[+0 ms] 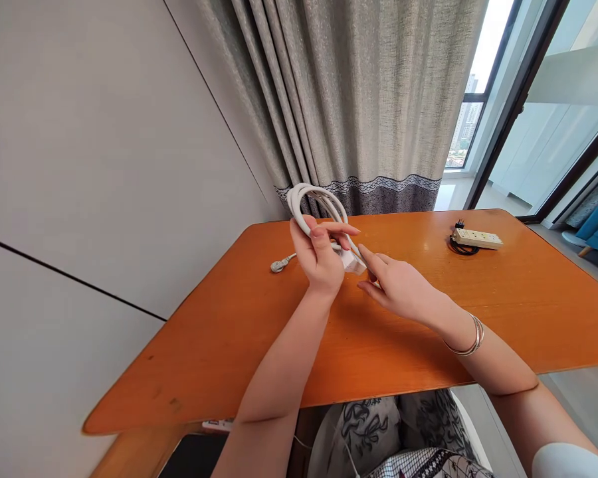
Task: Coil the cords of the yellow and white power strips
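Note:
My left hand [319, 255] is closed round a coiled white cable [313, 198], holding the loops upright above the orange table [259, 332]. The cable's loose end with a white plug [280, 265] trails left onto the tabletop. A white block [353, 260], part of the cable, sits between my hands. My right hand [396, 285] reaches in from the right with its fingers extended, the fingertips touching the cable beside that block. A silver bangle [471, 337] is on my right wrist.
A white power strip [477, 238] with a coiled black cord [461, 247] lies at the table's far right. Grey curtains [359, 99] hang behind the table, a wall panel stands at left, and glass doors are at right. Patterned fabric shows below the table's near edge.

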Demonstrator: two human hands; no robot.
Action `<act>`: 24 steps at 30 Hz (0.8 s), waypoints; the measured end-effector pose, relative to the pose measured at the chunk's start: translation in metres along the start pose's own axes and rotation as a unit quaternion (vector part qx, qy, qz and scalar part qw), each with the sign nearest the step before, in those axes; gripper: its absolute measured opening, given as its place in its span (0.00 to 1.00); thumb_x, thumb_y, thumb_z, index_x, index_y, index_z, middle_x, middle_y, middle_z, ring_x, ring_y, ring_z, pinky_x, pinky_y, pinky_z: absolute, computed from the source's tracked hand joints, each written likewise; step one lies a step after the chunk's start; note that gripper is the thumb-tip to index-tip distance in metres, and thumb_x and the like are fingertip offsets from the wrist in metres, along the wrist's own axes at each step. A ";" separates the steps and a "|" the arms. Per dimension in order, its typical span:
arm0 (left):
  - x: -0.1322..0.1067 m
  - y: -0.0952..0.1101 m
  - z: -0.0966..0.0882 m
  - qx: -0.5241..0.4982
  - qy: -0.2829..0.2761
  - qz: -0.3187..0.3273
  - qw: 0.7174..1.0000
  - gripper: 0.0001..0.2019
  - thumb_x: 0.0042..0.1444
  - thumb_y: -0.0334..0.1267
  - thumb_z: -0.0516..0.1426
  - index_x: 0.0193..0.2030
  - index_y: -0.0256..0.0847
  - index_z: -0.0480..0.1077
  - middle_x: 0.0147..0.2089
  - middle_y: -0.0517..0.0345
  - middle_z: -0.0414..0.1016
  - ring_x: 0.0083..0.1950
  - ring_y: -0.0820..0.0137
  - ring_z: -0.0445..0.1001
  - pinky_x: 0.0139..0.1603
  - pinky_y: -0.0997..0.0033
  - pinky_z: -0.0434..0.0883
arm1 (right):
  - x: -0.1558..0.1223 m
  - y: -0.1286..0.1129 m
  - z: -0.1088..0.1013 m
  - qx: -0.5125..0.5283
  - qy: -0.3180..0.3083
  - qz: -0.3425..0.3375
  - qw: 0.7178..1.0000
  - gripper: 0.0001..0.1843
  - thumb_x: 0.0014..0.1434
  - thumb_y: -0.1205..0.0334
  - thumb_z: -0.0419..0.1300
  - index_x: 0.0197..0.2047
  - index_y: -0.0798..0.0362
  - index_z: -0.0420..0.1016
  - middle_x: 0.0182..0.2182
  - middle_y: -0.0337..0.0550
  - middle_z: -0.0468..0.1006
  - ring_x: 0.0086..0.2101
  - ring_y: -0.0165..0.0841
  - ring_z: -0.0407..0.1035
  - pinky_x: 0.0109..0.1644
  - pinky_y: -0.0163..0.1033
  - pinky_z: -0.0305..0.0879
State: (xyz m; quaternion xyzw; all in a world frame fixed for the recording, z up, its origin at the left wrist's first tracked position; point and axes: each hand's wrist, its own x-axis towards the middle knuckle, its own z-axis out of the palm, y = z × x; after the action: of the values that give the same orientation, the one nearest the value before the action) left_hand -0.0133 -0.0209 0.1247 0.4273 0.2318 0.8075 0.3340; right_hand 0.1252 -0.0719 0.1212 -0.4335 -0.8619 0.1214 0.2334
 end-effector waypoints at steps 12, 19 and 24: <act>0.002 -0.004 -0.023 0.157 -0.168 -0.021 0.973 0.11 0.49 0.29 0.68 0.28 0.41 0.68 0.28 0.57 0.80 0.30 0.70 0.77 0.36 0.72 0.69 | -0.003 -0.003 0.004 0.601 0.013 0.042 0.798 0.37 0.60 0.54 0.64 0.62 0.44 0.43 0.37 0.34 0.77 0.23 0.26 0.69 0.29 0.38 0.71; 0.013 -0.009 -0.027 0.198 -0.179 -0.019 0.964 0.18 0.52 0.43 0.68 0.27 0.44 0.61 0.21 0.65 0.70 0.25 0.72 0.70 0.32 0.74 0.65 | -0.009 -0.003 -0.002 0.564 -0.046 0.040 0.824 0.50 0.61 0.56 0.65 0.71 0.48 0.31 0.32 0.32 0.75 0.27 0.29 0.72 0.35 0.39 0.72; 0.016 -0.004 -0.031 0.173 -0.124 0.031 0.977 0.16 0.55 0.46 0.66 0.32 0.45 0.62 0.20 0.68 0.67 0.23 0.73 0.70 0.28 0.76 0.64 | -0.018 -0.008 -0.014 0.387 -0.189 -0.027 0.902 0.40 0.61 0.63 0.63 0.71 0.54 0.48 0.36 0.39 0.78 0.35 0.31 0.72 0.41 0.40 0.70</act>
State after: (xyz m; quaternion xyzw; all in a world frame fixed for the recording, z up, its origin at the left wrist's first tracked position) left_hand -0.0448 -0.0089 0.1145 0.5824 0.3115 0.7061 0.2554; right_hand 0.1358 -0.0912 0.1314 -0.2545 -0.7865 0.5183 0.2189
